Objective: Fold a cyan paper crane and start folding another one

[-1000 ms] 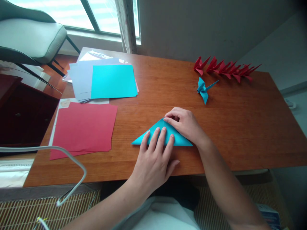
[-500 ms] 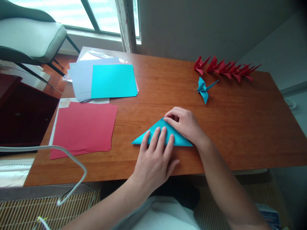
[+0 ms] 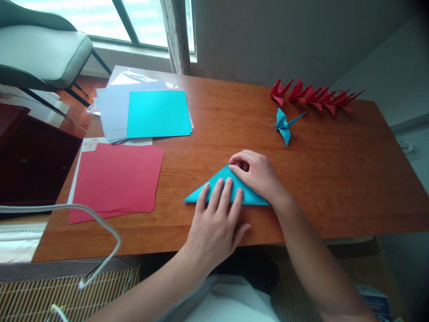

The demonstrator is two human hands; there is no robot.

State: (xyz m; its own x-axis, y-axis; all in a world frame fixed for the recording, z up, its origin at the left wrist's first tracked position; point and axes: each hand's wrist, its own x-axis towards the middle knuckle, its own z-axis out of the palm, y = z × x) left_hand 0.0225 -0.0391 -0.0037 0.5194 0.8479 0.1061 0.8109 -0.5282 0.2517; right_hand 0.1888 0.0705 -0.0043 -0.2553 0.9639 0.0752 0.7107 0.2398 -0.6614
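Note:
A blue sheet of paper (image 3: 250,195), folded into a triangle, lies flat near the table's front edge with its long side towards me. My left hand (image 3: 214,219) rests on it, fingers spread and flat across the lower middle. At the far tip, my right hand (image 3: 256,172) pinches the paper's top corner between thumb and fingers. The right wrist covers part of the triangle's right side. Beyond the hands stands a blue paper crane (image 3: 284,126) with its wings out.
Several red paper cranes (image 3: 315,96) stand in a row at the back right. Red paper sheets (image 3: 117,179) lie on the left, with blue sheets (image 3: 157,114) on pale paper (image 3: 114,109) behind. A white cable (image 3: 83,208) crosses the front left. A chair (image 3: 43,53) stands beyond.

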